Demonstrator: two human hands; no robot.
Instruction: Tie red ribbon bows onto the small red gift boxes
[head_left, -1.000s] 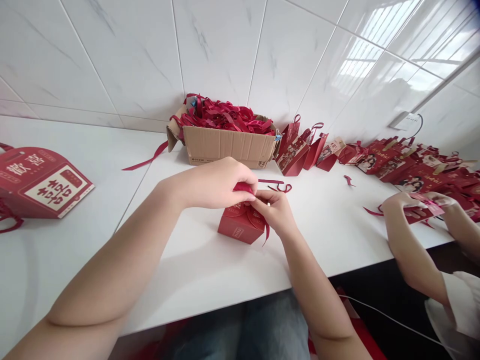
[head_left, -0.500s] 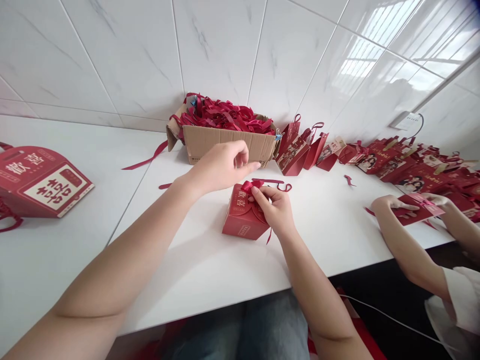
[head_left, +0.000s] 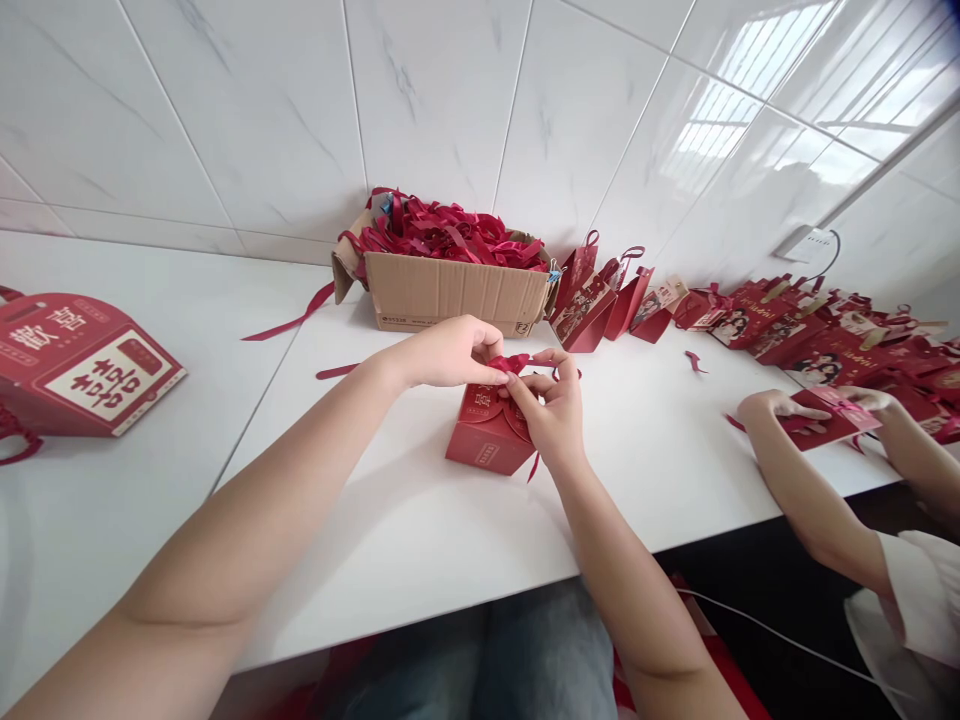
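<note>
A small red gift box (head_left: pixel 491 440) with pale lettering stands upright on the white table in front of me. On its top sits a red ribbon bow (head_left: pixel 512 364). My left hand (head_left: pixel 457 352) reaches in from the left, thumb and fingers pinched on the bow. From the right, my right hand (head_left: pixel 553 405) pinches the ribbon at the same spot, its fingers curled above the box's right side. The thumbs meet at the bow's middle, and the fingers partly hide the knot. One ribbon tail hangs down at the box's right edge.
Behind the box is a cardboard carton (head_left: pixel 457 290) heaped with red ribbons. A larger red box (head_left: pixel 90 365) lies at the left. Several red gift boxes (head_left: pixel 585 305) line the wall to the right. A co-worker's hands (head_left: pixel 780 408) hold a red box at the far right.
My left hand has come down from above the box to the bow and closed on it. My right hand stays at the bow. The gift box has barely moved.
</note>
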